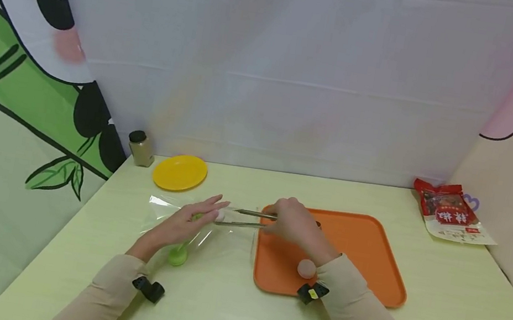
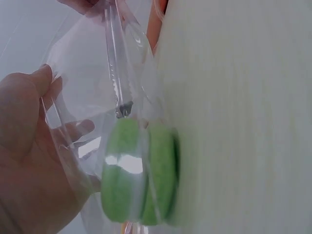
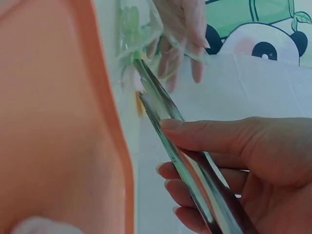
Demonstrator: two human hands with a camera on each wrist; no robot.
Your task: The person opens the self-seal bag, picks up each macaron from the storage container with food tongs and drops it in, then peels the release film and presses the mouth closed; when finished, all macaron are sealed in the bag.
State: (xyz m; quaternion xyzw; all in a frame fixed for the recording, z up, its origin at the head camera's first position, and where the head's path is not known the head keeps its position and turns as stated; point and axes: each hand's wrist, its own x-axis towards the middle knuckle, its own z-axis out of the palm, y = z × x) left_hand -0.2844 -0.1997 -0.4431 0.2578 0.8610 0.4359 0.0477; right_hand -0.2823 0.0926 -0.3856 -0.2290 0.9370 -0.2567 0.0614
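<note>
My left hand (image 1: 188, 222) pinches the edge of a clear plastic bag (image 2: 83, 53) between thumb and fingers, other fingers extended behind the film. Inside the bag is a green macaron (image 2: 122, 170), its two shells on edge with a pale layer between them. My right hand (image 1: 294, 222) grips metal tongs (image 3: 180, 151) around both arms, above the tray's left side. The tong tips point left into the bag, near a small whitish piece (image 1: 220, 216); whether they grip it is unclear. A round green piece (image 1: 178, 255) shows below my left hand.
An orange tray (image 1: 362, 255) lies under my right forearm, with a pale pink round piece (image 1: 306, 268) on it. Toward the back left stand a yellow plate (image 1: 180, 173) and a dark-capped jar (image 1: 141, 148). A red and white food packet (image 1: 452, 213) lies at the back right.
</note>
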